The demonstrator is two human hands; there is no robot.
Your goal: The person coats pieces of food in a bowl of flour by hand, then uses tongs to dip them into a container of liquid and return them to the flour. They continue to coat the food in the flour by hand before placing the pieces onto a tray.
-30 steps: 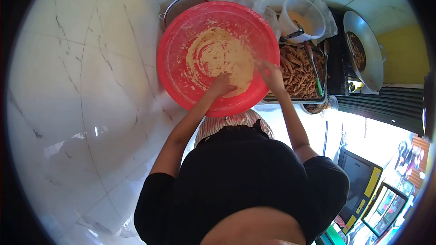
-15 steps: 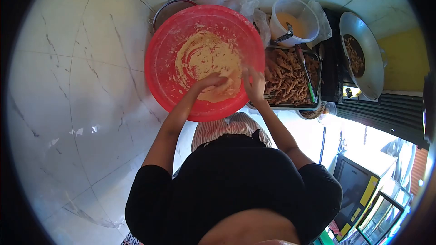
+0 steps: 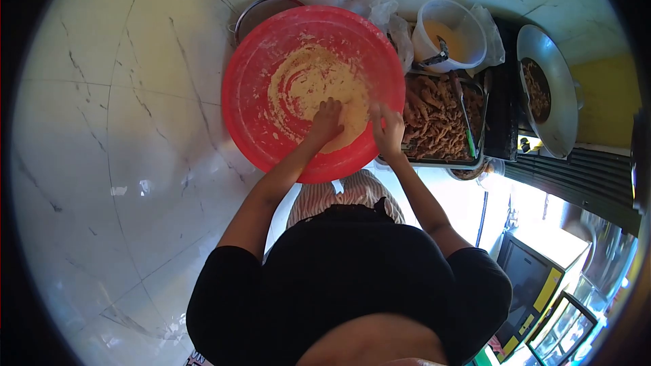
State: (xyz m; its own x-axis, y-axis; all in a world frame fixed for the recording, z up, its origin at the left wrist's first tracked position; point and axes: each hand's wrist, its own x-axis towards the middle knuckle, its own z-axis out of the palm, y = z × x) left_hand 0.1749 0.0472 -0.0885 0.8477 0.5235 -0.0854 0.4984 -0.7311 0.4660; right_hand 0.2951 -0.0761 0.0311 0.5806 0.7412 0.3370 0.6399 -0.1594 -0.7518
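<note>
Flour-like pale yellow powder [image 3: 302, 91] lies in a large red basin [image 3: 244, 112] in front of me. Inside the basin, my left hand [image 3: 328, 122] rests palm down on the powder with its fingers apart. My right hand [image 3: 388, 134] is over the basin's right side, close to the rim. Its thumb and fingers look apart, though the fingertips are smeared by motion, and I make out nothing held in them. Just right of that hand, a tray [image 3: 434, 163] carries many brown coated strips [image 3: 430, 122], with green-and-red-handled tongs [image 3: 463, 105] across them.
Behind the tray stands a white plastic bucket [image 3: 478, 37] of yellowish liquid, with plastic bags [image 3: 400, 34] beside it. A wide metal wok [image 3: 563, 88] with dark contents is at far right. A metal rim [image 3: 264, 1] shows behind the basin. Marbled tiles [image 3: 163, 142] cover the left.
My left hand has turned palm down, its fingers now spread on the powder. My right hand has shifted slightly down at the basin's right side. The whole view has slid a little.
</note>
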